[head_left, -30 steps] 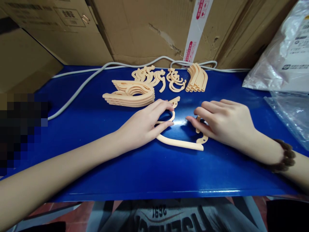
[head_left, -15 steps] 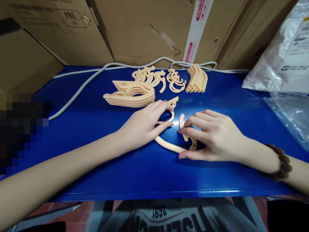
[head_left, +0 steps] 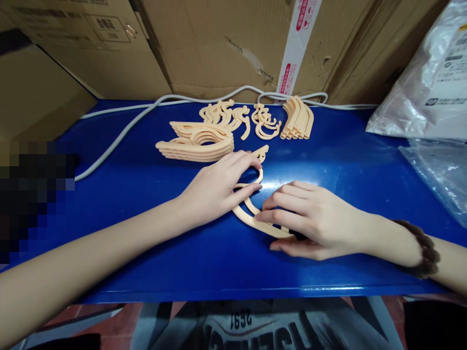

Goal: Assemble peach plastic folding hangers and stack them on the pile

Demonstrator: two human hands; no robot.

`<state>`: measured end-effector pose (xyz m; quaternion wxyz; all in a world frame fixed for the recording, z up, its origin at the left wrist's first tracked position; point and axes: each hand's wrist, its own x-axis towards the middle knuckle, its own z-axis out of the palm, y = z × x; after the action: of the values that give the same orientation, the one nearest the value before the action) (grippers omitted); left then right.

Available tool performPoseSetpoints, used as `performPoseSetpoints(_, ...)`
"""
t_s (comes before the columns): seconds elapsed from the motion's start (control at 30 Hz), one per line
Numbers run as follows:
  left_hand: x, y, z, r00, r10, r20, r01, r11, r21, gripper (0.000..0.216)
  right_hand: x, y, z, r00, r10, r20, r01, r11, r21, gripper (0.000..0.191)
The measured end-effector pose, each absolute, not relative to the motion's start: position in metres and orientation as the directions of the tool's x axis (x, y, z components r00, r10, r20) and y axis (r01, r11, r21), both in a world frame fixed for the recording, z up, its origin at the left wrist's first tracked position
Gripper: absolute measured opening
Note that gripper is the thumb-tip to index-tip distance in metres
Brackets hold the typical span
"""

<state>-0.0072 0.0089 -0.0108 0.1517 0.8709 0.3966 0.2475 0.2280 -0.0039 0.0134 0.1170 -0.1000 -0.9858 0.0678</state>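
A beige plastic folding hanger [head_left: 248, 218] lies on the blue table in front of me. My left hand [head_left: 219, 187] grips its upper part, thumb and fingers around the curved loop, and a pierced end [head_left: 261, 153] sticks out beyond the fingertips. At its lower right, my right hand [head_left: 315, 221] is closed around a curved arm piece [head_left: 251, 206], which lies along the inner side of the hanger's lower arm. The fingers hide most of where the two pieces meet.
Behind my left hand stands a pile of folded hangers [head_left: 197, 150]. Hook pieces [head_left: 222, 114], smaller curved pieces [head_left: 266, 124] and a bundle of curved arms [head_left: 297, 119] lie farther back. A white cable [head_left: 124, 133] runs past cardboard boxes [head_left: 219, 53]; plastic bags [head_left: 419, 97] sit at right.
My right hand has moved down and slightly left, bringing the curved arm piece from apart to alongside the hanger's lower arm. My left hand has stayed nearly still.
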Motion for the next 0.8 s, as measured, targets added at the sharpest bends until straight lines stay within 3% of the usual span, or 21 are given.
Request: performPoseSetpoints(0.8,-0.0070,0.0119,-0.0119,0.610,0.706,0.360,0.498,-0.695,0.519,0.023,0.2294,0.0059,0.0081,-0.925,0.248,0.287,0.204,0.964,-0.173,0.030)
